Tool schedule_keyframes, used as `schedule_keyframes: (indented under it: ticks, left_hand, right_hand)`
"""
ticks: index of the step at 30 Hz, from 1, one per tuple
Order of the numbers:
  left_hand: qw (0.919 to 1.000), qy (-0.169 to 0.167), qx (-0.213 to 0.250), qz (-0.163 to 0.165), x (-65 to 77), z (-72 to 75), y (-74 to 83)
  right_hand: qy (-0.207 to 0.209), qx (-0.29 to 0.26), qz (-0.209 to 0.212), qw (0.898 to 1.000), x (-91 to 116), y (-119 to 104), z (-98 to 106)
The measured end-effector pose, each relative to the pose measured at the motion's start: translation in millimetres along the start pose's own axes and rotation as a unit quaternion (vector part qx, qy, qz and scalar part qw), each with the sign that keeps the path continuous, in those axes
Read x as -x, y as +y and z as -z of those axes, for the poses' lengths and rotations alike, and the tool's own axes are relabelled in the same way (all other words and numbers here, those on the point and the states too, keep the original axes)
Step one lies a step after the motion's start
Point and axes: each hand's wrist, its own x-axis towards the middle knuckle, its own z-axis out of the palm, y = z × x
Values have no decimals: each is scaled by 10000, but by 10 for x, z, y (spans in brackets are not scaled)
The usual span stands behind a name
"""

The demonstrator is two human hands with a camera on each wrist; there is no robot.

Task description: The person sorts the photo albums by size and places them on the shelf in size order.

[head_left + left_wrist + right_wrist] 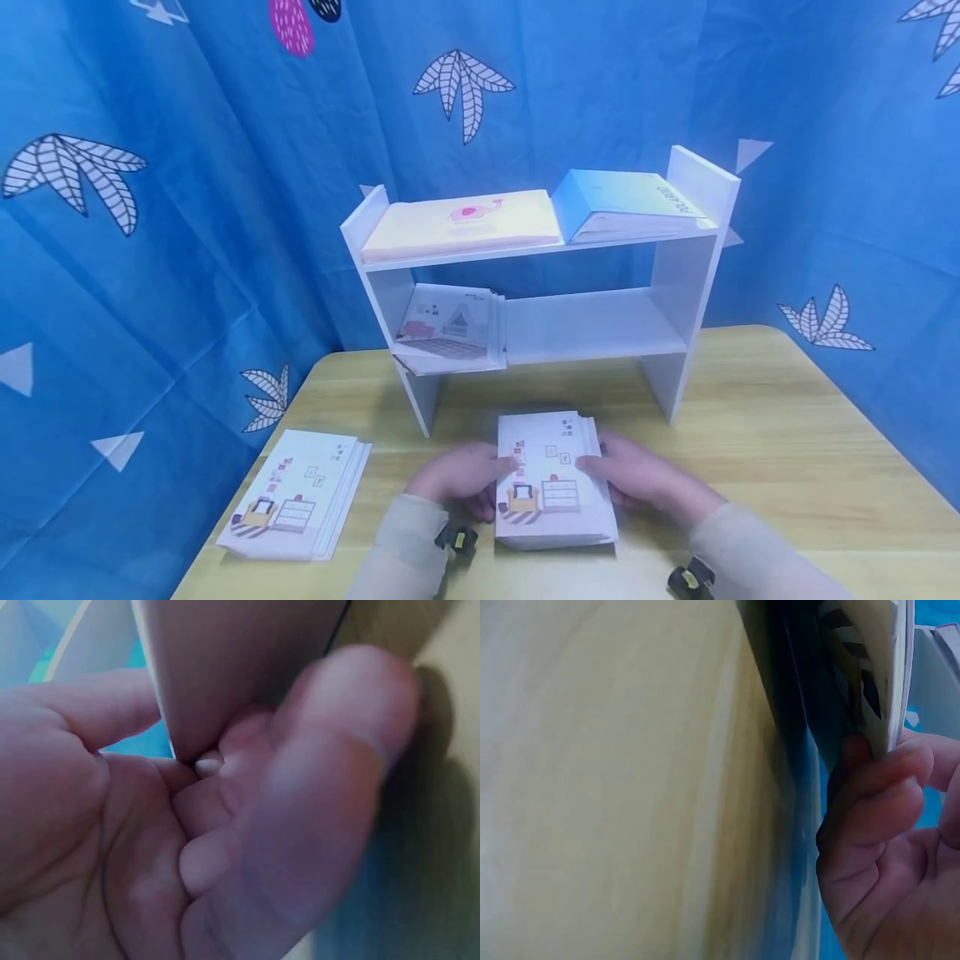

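Between the two hands is a small stack of white booklets [542, 525], its top cover printed with a yellow armchair and a chest of drawers. My left hand [468, 475] grips its left edge, thumb on the cover and the other fingers curled at the underside. On the opposite edge, my right hand [637, 473] holds the stack with its thumb on top. In the right wrist view the booklets' pale edges [901, 675] sit between the thumb and curled fingers. The left wrist view shows the shaded face of the booklet stack [232, 660] against the fingers.
A second pile of matching booklets [330, 475] lies on the table's left side. Behind the hands stands a white two-tier shelf [592, 325]. Its lower tier bears more booklets [450, 321] at the left; on top are a pink elephant-print item [465, 221] and a blue binder [630, 200].
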Motion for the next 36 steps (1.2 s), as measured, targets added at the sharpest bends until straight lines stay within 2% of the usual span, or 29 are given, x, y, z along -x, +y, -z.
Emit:
schedule_keyframes:
  ticks: [6,12,16,20,24,28,30,33,36]
  left_hand:
    - [9996,69,-84,-259,98,49,181]
    - [9989,199,-159,-382,222,110,343]
    - [9976,348,-262,-546,359,155,513]
    - [9955,480,-356,-733,559,224,708]
    - [9917,665,-473,-998,731,300,887]
    - [9825,1040,-898,-1258,721,428,1101]
    - [9795,1278,-1058,-1141,664,519,1221]
    - [9796,1610,-1013,-640,549,675,1384]
    - [9733,2077,-962,-153,400,840,1516]
  right_hand:
    - [263,106,93,9996,112,-64,52]
    - [238,-60,133,9996,226,-245,102]
    - [237,-103,246,9994,333,-394,154]
    - [171,-75,488,9986,451,-584,222]
    - [127,-26,546,9984,533,-806,310]
    - [303,-68,575,9979,524,-1026,438]
    - [474,87,631,9968,461,-1124,501]
    - [768,534,550,9941,290,-1270,585]
    - [999,843,561,9898,45,-1401,684]
